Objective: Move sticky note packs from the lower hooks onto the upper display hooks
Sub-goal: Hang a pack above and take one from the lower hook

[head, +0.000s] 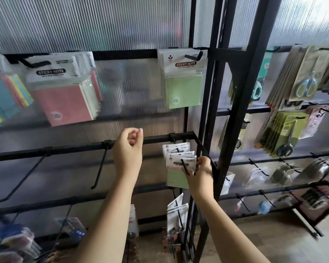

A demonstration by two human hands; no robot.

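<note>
Green sticky note packs (179, 164) hang on a black lower hook (184, 166), centre frame. Right hand (202, 170) pinches the front pack. Left hand (128, 149) hovers loosely curled, holding nothing.

The right hand (201, 170) covers the lower right corner of the front green pack (179, 166) on the lower hook, and its fingertips are hidden behind that pack. The packs behind it show only their header tops. Left of it, the blue packs (0, 99) are cut by the picture's edge. Small print on the pink pack (65, 97) is blurred, unreadable.
</note>
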